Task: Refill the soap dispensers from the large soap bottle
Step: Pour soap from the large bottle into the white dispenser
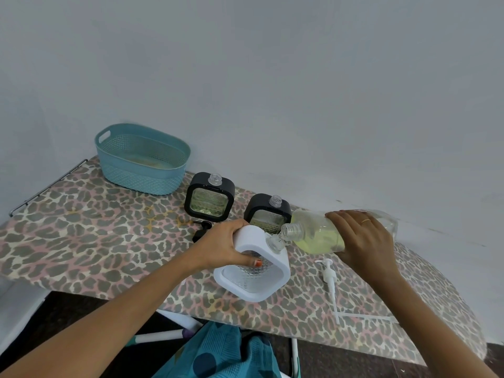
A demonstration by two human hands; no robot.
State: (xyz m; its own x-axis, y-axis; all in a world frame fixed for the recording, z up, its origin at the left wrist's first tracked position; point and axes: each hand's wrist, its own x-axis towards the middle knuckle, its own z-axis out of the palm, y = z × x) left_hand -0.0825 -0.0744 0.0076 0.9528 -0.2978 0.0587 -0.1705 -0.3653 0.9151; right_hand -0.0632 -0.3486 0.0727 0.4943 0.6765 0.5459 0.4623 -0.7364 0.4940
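Pour step under way, by the look: left hand [226, 248] grips the white dispenser [256, 271], tilted w/ its base on the leopard-print surface [81, 241]; right hand [360, 238] wraps the large soap bottle [319, 236], held near-horizontal, mouth touching or just beside the dispenser neck. Next needs a bit more tilt, mouths aligned, slow flow. Count: 3 dispensers (1 white, 2 black [209, 196] w/ open necks), 1 bottle, 1 white pump [328, 274] lying loose, 1 black pump [201, 230], 1 teal basket [141, 159].

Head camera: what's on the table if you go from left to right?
Blue basket → black pump → white dispenser in the left hand → white pump → right hand on the soap bottle.
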